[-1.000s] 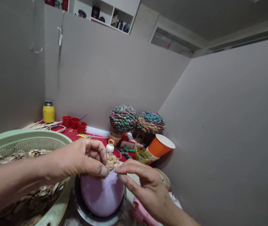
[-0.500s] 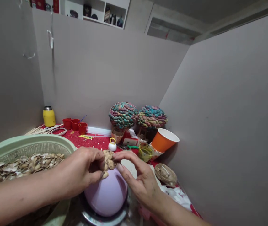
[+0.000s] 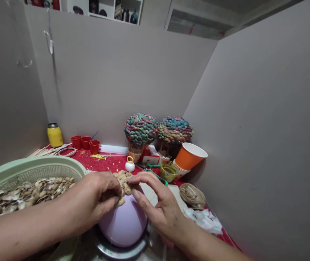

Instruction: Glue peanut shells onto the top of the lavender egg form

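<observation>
A pale purple balloon (image 3: 125,224) rests in a round metal-rimmed bowl (image 3: 117,253). Several tan peanut shells (image 3: 124,178) cover the top of the balloon in a cluster. At the cluster's left edge my left hand (image 3: 102,194) is closed, thumb and fingers pinching a peanut shell against the balloon. My right hand (image 3: 159,204) bends in from the other side, its forefinger and thumb closed round a shell at the right edge. Its fingertips partly cover that shell. To the left, a green strainer basket (image 3: 80,169) holds many loose shell pieces (image 3: 35,192).
Two colourful shell-covered balls on stands (image 3: 141,128) stand at the back, beside a tilted orange paper cup (image 3: 189,159). A cup with yellowish stains (image 3: 168,171), a twine coil (image 3: 192,195) and white plastic (image 3: 205,221) lie right. Red cups (image 3: 86,142) and a yellow bottle (image 3: 54,136) are back left.
The view has shifted slightly, so the background sits a little higher and further left. Both hands stay at the shell cluster with only small finger movements.
</observation>
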`<state>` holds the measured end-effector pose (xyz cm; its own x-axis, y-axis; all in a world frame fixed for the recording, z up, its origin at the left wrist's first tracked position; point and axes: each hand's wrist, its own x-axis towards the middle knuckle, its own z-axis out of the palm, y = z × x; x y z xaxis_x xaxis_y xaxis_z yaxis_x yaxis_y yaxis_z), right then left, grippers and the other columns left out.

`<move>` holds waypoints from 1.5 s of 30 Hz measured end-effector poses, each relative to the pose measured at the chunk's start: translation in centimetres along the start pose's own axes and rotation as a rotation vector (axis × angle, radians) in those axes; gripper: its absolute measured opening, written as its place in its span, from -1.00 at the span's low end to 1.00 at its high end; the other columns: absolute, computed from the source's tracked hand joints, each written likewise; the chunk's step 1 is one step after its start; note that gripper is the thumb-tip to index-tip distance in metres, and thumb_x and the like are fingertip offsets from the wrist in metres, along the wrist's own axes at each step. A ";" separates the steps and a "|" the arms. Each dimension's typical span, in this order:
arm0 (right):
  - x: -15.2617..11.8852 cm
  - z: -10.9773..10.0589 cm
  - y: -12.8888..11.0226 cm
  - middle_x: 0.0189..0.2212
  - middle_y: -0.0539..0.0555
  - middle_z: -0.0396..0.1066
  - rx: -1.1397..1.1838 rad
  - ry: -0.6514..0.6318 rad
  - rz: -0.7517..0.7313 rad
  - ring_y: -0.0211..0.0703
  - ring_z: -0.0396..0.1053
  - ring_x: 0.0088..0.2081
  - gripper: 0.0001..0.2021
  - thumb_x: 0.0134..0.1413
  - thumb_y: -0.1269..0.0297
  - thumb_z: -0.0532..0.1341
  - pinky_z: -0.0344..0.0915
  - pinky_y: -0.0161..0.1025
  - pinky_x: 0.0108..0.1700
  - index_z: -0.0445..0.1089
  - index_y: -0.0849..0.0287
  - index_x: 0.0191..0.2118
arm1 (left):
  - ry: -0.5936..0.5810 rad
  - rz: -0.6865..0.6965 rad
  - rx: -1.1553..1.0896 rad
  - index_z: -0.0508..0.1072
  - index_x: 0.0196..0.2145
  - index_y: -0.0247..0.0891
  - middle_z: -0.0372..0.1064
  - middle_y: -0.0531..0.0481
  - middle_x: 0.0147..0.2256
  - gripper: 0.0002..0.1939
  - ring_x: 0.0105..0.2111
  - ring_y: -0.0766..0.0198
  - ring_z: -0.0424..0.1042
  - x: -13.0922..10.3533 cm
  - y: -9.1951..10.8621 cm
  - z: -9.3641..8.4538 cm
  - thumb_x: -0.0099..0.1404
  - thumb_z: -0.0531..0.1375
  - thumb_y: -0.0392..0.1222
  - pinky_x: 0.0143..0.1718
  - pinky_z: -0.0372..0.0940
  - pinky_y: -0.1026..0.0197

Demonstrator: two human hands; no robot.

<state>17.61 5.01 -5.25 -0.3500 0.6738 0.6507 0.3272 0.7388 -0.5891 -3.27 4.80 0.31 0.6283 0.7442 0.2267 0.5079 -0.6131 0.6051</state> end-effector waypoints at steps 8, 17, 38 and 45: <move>-0.2 0.0 -0.5 -0.16 0.06 0.38 -0.009 0.001 0.013 -0.12 0.34 -0.09 -0.84 0.24 0.39 0.14 0.29 -0.14 -0.02 0.34 0.09 -0.08 | -0.015 -0.061 -0.084 0.45 -0.47 -0.29 0.36 0.04 -0.45 -0.83 -0.42 0.28 0.33 0.0 -0.4 0.2 0.22 0.10 -0.35 -0.38 0.20 0.26; -0.3 0.6 -0.4 -0.15 0.06 0.36 -0.041 0.014 0.019 -0.12 0.33 -0.10 -0.78 0.24 0.38 0.15 0.30 -0.14 -0.02 0.28 0.07 -0.01 | -0.060 -0.213 -0.320 0.41 -0.50 -0.29 0.31 0.06 -0.49 -0.77 -0.42 0.25 0.28 0.0 -0.1 -0.4 0.18 -0.01 -0.33 -0.36 0.19 0.22; -1.5 0.4 -0.1 0.20 0.19 0.21 -0.261 -0.115 -0.300 0.03 0.04 0.27 -0.51 0.37 0.29 -0.01 0.08 0.03 0.25 -0.09 0.16 0.34 | 0.156 -0.192 -0.324 0.48 -0.03 -0.20 0.49 -0.05 0.00 -0.46 0.08 0.09 0.34 1.3 -2.7 0.0 0.42 -0.12 0.16 0.11 0.18 0.14; -0.8 0.4 0.2 0.13 0.13 0.36 -0.331 -0.225 -0.506 0.02 -0.01 0.30 -0.44 0.41 0.19 -0.11 -0.09 0.10 0.29 -0.30 0.22 0.40 | 0.083 -0.238 -0.418 0.26 0.24 -0.28 0.11 -0.09 0.31 -0.25 0.32 0.06 -0.01 2.6 -3.9 1.4 0.36 -0.18 0.30 0.31 -0.11 0.09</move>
<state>17.64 4.61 -6.10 -0.6955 0.2544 0.6719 0.3143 0.9487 -0.0338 -2.82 8.71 -2.51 0.4657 0.8798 0.0952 0.3410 -0.2777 0.8981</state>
